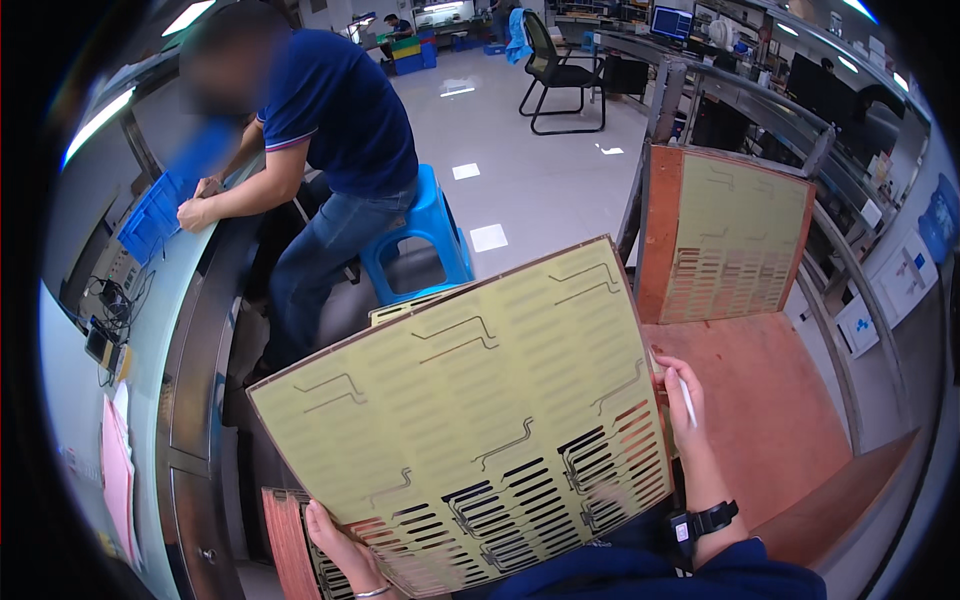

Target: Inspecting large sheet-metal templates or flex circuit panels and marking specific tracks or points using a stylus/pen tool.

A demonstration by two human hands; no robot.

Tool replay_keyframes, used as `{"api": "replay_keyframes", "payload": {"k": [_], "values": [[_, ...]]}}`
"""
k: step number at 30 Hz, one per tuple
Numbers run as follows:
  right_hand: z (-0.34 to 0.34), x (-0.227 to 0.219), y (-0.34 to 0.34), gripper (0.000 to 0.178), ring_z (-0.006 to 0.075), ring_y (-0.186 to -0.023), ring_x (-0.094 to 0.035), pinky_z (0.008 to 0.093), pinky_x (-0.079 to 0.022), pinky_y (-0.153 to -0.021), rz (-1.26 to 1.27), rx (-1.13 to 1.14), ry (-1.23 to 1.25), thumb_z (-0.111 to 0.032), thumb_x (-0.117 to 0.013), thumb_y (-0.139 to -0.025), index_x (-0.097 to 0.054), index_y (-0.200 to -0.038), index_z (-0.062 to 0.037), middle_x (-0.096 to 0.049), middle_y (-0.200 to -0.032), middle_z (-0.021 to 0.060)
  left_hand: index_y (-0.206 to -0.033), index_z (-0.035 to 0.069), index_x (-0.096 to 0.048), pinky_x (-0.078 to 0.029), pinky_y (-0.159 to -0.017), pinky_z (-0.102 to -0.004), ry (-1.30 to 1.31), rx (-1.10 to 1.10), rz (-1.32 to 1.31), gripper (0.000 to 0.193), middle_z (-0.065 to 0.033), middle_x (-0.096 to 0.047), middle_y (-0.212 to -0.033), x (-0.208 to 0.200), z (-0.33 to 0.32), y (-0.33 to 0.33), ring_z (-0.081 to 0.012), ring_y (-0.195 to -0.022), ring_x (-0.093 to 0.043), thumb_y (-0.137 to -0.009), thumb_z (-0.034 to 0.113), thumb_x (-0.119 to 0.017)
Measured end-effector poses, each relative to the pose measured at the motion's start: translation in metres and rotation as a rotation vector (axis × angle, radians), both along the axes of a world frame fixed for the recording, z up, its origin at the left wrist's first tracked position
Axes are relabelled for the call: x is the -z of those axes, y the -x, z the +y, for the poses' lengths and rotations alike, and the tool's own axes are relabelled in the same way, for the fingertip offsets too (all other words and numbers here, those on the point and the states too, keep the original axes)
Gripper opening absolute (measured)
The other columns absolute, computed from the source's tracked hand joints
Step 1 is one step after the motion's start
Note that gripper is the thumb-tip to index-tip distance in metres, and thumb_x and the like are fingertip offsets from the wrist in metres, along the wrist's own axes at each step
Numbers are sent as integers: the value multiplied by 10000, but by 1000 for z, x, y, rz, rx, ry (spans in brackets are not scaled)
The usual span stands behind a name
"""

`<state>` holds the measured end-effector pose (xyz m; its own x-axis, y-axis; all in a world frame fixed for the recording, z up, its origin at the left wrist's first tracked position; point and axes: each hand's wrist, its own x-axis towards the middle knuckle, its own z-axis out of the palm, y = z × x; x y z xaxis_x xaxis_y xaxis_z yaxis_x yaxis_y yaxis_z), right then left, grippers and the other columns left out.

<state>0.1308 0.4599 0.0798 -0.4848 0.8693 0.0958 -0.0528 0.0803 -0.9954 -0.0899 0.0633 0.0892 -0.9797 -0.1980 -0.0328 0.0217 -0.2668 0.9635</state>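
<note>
A large, thin, pale yellow-green panel [440, 390] with bent line patterns and rows of dark slots is held tilted in front of me. My left hand [340, 545] grips its lower left edge, the thumb lying on the face and the other fingers hidden behind. At the right edge, my right hand [683, 395] is closed on the panel, with a slim white pen [688, 403] also held between its fingers. Beneath the panel at the lower left shows a stack of similar copper-edged panels [287, 545].
A similar panel [735, 235] leans on a metal-framed rack with a reddish-brown board [760, 400] at right. To the left, a co-worker [340, 130] sits on a blue stool [425, 240] at a workbench [180, 300] with a blue bin [155, 215]. A black chair [560, 75] stands farther back.
</note>
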Motion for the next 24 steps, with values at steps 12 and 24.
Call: {"api": "replay_keyframes", "payload": {"k": [12,24], "values": [[30,19,8,255,82,-823,-589,234,-501,-723,134,-284,342,-293,-583,-963,-617,-1007,-44,-632,-915,5,-1229,6,-530,-494,-713,-245,225,488,14,390,-33,-647,-957,-26,-28,22,-95,-854,-610,-1018,325,-455],[-1,4,37,351,227,-1114,-572,393,-499,-935,562,-38,725,-315,-457,-1011,-501,-1252,-63,-587,-1219,93,-1443,103,-326,-472,-951,-576,-634,726,-187,668,-185,-533,-1313,-5,-17,-19,-309,-1125,-594,-958,554,-414]]}}
